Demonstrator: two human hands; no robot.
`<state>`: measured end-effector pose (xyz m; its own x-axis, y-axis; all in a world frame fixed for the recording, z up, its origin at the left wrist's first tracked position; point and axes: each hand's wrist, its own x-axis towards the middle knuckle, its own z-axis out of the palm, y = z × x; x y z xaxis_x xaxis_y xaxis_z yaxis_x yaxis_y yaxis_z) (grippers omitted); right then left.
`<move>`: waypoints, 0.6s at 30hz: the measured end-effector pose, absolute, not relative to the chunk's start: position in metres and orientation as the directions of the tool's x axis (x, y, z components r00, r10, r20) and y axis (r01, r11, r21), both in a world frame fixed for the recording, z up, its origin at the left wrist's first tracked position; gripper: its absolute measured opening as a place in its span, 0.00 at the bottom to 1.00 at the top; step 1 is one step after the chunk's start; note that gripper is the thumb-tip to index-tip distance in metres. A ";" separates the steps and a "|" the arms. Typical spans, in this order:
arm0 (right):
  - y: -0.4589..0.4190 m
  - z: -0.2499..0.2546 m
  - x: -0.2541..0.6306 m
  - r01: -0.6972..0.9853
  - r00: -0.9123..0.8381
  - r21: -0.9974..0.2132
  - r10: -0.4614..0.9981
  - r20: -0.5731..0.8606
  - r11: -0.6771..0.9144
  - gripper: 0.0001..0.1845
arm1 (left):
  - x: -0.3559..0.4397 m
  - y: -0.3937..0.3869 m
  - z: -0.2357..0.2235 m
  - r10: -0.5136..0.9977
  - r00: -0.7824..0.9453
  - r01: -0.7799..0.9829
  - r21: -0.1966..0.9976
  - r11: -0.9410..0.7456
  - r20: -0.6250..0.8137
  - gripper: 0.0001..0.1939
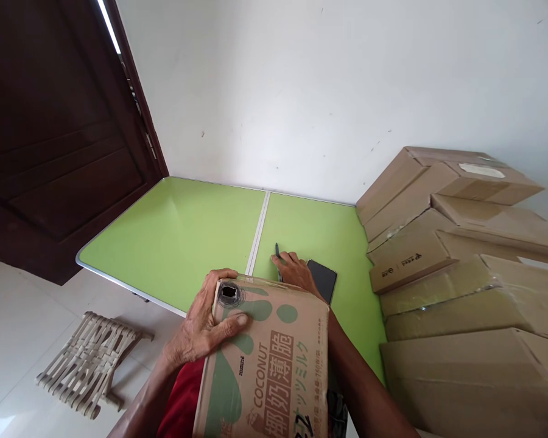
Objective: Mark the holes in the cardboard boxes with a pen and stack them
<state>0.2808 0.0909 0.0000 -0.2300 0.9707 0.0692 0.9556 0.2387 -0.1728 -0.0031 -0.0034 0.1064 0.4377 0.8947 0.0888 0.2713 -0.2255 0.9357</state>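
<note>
A cardboard box (274,365) printed with green shapes and the word COCONUT fills the lower middle of the view, held above my lap at the near edge of the green table (178,231). My left hand (205,322) grips its left top corner, thumb across the front face near a small dark hole (229,292). My right hand (296,271) wraps over the box's far top edge, fingers curled. Just beyond that hand lie a pen (277,254) and a dark phone (323,280) on the table.
A stack of several flat cardboard boxes (456,255) covers the table's right side. A dark wooden door (55,134) stands at the left, a white wall behind. A small woven stool (89,362) sits on the tiled floor at lower left.
</note>
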 end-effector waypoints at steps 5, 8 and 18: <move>0.082 0.010 0.271 0.974 -0.168 -0.152 0.986 0.003 0.166 0.30 | -0.004 -0.004 0.104 0.898 0.430 0.276 0.935 -0.224 0.088 0.30; 0.066 0.022 0.274 0.988 -0.036 -0.152 0.999 0.002 0.036 0.33 | -0.004 -0.004 0.104 0.898 0.432 0.271 0.938 -0.214 0.080 0.30; -0.008 0.012 0.283 0.834 0.526 -0.110 0.840 -0.133 -0.540 0.21 | -0.004 -0.003 0.105 0.906 0.414 0.276 0.936 -0.220 0.091 0.29</move>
<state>0.2829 -0.0076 0.0120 0.5261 0.8400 -0.1329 0.8344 -0.5400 -0.1104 -0.0040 -0.0025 0.1054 0.4136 0.9059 0.0913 0.2757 -0.2202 0.9357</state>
